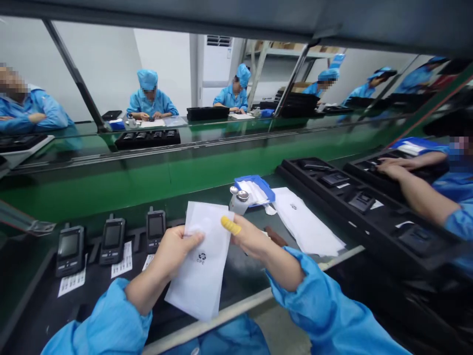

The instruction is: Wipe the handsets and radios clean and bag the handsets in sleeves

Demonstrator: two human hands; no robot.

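Note:
A white plastic bag [201, 281], printed with a recycling mark and "CPE", is held up in front of me. My left hand [177, 249] pinches its left side, thumb on the front face. At its upper right edge, my right hand [247, 236] grips the bag, with a yellow cover on the thumb. Several black handheld radios with screens, such as this one [113, 239], stand in a black foam tray [88, 286] at left. Printed white label strips [121, 260] lie beside them. More flat white bags [306, 222] are stacked right of my right hand.
Behind my hands stand a white dispenser bottle [238, 199] with metal caps and a blue bin [264, 183] holding white pieces. Further black trays [343, 197] with devices line the right, where a co-worker's hands [397, 165] reach in. Several people sit across the green divider [155, 175].

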